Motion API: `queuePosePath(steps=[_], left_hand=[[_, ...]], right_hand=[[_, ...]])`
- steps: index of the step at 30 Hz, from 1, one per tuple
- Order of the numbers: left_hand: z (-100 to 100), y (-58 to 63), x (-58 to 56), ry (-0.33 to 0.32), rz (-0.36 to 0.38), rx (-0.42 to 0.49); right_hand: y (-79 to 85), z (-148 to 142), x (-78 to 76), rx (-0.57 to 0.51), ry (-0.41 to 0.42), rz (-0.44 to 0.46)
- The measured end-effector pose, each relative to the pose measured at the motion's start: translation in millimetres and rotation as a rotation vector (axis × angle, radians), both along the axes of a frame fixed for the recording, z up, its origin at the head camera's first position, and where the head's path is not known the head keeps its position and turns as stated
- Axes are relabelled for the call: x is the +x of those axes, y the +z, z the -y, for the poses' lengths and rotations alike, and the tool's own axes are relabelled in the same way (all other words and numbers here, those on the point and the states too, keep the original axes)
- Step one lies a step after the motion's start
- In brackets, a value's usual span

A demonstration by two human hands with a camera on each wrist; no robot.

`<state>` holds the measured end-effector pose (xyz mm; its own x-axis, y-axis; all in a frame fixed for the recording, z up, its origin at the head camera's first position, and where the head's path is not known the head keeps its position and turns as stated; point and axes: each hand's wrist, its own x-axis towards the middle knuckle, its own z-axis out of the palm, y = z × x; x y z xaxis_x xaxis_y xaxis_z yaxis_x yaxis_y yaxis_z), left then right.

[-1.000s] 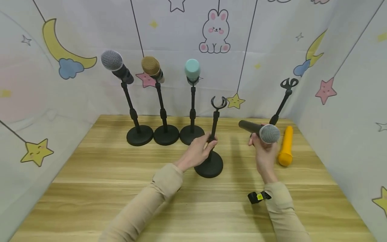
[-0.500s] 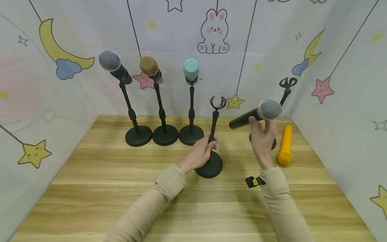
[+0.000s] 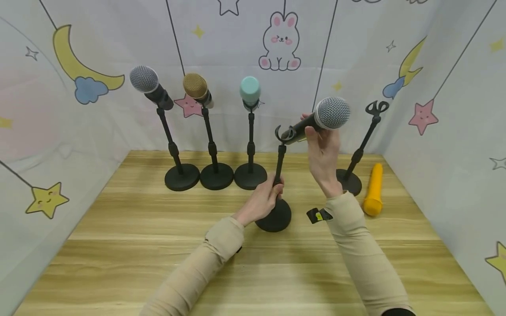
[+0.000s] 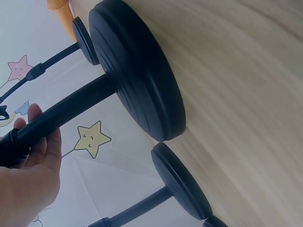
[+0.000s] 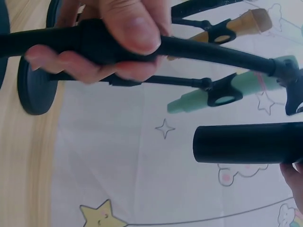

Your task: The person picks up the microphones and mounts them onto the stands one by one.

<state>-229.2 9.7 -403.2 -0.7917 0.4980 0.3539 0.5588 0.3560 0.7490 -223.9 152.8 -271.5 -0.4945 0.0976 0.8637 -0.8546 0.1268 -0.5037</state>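
My left hand (image 3: 261, 199) grips the pole of a black desktop microphone stand (image 3: 275, 218), whose base rests on the table. The stand's C-shaped clip (image 5: 294, 92) holds nothing. My right hand (image 3: 325, 158) holds a black microphone (image 3: 333, 113) with a silver mesh head, thumb and fingers around the handle near the head. The microphone tilts, head up to the right. Its tail end overlaps the clip in the head view, but a gap shows between them in the right wrist view. In the left wrist view, the left hand (image 4: 35, 179) curls around the pole above the base.
At the back left, stands carry a silver-headed microphone (image 3: 144, 79), a gold-headed microphone (image 3: 195, 86) and a mint microphone (image 3: 250, 90). Back right is another stand (image 3: 349, 182) with a bare clip, beside an orange microphone (image 3: 374, 189) lying on the wooden table (image 3: 158, 245). Printed curtains enclose the table.
My right hand has raised the black microphone and brought it left to the clip, turning its tail down to the left. My left hand has stayed on the stand's pole.
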Motion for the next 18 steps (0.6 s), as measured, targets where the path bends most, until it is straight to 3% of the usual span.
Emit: queuePosePath(steps=[13, 18], left_hand=[[0.0, -2.6, -1.6, -0.003, -0.042, 0.017], [-1.8, -3.2, -1.5, 0.006, -0.056, 0.009]], right_hand=[[21.4, 25.4, -6.6, 0.016, -0.017, -0.112], [15.4, 30.1, -15.4, 0.059, -0.042, -0.136]])
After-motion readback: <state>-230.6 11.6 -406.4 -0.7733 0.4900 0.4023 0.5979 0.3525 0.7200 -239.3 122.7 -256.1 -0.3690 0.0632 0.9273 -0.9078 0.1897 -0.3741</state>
